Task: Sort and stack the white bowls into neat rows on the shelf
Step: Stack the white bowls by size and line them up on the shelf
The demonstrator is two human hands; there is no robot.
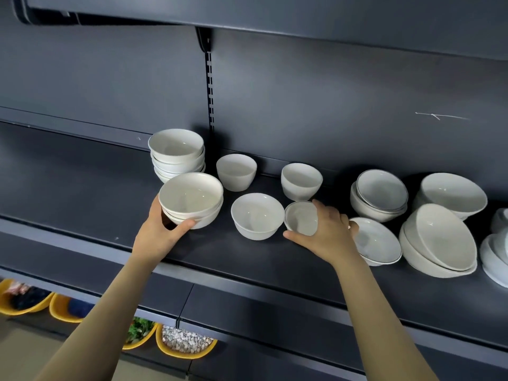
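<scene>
My left hand [160, 232] grips a short stack of two white bowls [192, 199] from below, its thumb on the lower bowl's front. Behind it stands a taller stack of white bowls [177, 152]. My right hand [327, 235] holds a small dark-rimmed bowl [301, 217], tilted, fingers over its right rim and thumb beneath. A single white bowl [257, 215] sits between my hands. Two deeper white cups [236, 171] [301, 181] stand further back on the dark shelf [82, 193].
To the right lie a tilted rimmed dish [376, 240], a rimmed bowl stack [380, 196], and large leaning bowl stacks [439, 240] [453, 193]. More white dishes [497, 257] crowd the right edge. An upper shelf [275, 12] overhangs. Yellow bins [184, 345] sit below.
</scene>
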